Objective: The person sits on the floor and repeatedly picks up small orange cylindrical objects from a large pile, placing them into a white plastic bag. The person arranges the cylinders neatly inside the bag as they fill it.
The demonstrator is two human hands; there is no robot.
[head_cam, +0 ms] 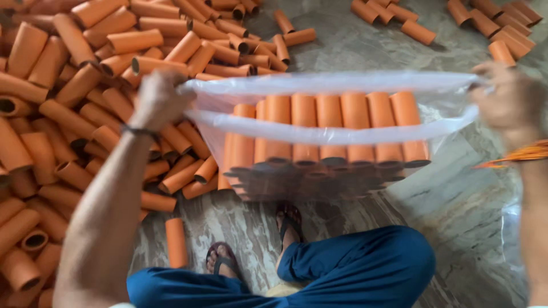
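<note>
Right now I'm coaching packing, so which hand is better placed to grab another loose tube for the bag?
Probably the left hand: it grips the clear bag edge right beside the loose orange tube pile. The right hand holds the far edge, with fewer tubes nearby.

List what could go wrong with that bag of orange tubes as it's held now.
1. The thin clear plastic bag is stretched between the left hand and right hand, packed with orange tubes; it may tear or slip.
2. Sandalled feet sit right beneath; spilled tubes could hit them.
</note>
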